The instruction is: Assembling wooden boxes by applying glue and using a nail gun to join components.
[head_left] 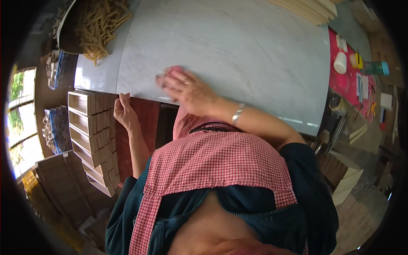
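Note:
My right hand (pixel 189 91) lies on the grey marbled tabletop (pixel 221 51), near its front edge. Its fingers are pressed down over a bunched pink-red cloth (pixel 174 69), most of which the hand hides; hand and cloth are slightly blurred. My left hand (pixel 124 112) is at the front edge of the table, further left, with thumb and fingers pinched together by the rim. Whatever is between those fingertips, if anything, is too small to make out.
Tan curled strips (pixel 100 29) fill a dark container at the back left. Stacked open wooden boxes (pixel 83 131) stand at left, below the table edge. Long pale wooden strips (pixel 308 10) lie at the far right. A white jar (pixel 340 63) stands on a red surface beyond the table's right end.

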Demonstrator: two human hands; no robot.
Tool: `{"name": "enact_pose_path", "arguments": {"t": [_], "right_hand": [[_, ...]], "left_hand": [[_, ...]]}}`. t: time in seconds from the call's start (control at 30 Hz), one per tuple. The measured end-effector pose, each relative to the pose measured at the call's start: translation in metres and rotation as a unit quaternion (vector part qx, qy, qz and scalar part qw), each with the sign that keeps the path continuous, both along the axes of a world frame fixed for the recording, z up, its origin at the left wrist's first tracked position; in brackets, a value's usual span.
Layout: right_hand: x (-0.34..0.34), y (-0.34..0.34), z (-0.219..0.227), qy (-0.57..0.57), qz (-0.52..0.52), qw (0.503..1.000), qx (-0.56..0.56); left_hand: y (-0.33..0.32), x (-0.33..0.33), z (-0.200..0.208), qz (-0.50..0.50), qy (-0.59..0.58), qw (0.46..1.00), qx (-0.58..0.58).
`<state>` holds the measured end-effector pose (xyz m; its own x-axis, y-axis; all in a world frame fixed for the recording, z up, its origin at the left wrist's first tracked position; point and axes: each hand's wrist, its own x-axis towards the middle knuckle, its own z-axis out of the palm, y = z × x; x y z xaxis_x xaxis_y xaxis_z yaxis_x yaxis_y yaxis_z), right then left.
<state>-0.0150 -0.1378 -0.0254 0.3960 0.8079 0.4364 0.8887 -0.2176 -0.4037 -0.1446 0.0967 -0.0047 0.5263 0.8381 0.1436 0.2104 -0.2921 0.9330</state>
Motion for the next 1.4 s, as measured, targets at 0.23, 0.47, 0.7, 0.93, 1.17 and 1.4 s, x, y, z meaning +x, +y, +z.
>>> {"name": "enact_pose_path", "arguments": {"t": [0.23,0.47,0.7,0.93,1.17,1.4], "right_hand": [[0.094,-0.255,0.012,-0.137,-0.414,0.898,-0.061],[0.116,-0.366,0.043,0.034,-0.580,0.814,-0.002],[0.173,-0.500,0.045,-0.065,-0.699,0.712,0.024],[0.261,-0.429,0.087,0.087,-0.658,0.748,0.016],[0.342,-0.355,0.137,0.166,-0.618,0.767,0.049],[0.374,-0.341,0.152,0.159,-0.643,0.743,-0.095]], "left_hand": [[0.000,-0.001,0.000,0.035,0.040,0.997,0.053],[0.020,0.010,-0.010,0.041,0.052,0.974,0.216],[-0.015,0.033,0.019,0.036,0.011,0.999,0.004],[-0.023,0.037,0.030,0.033,0.069,0.996,-0.036],[-0.032,0.040,0.033,0.036,0.026,0.999,0.001],[-0.021,0.013,0.011,0.036,0.015,0.999,-0.028]]}}
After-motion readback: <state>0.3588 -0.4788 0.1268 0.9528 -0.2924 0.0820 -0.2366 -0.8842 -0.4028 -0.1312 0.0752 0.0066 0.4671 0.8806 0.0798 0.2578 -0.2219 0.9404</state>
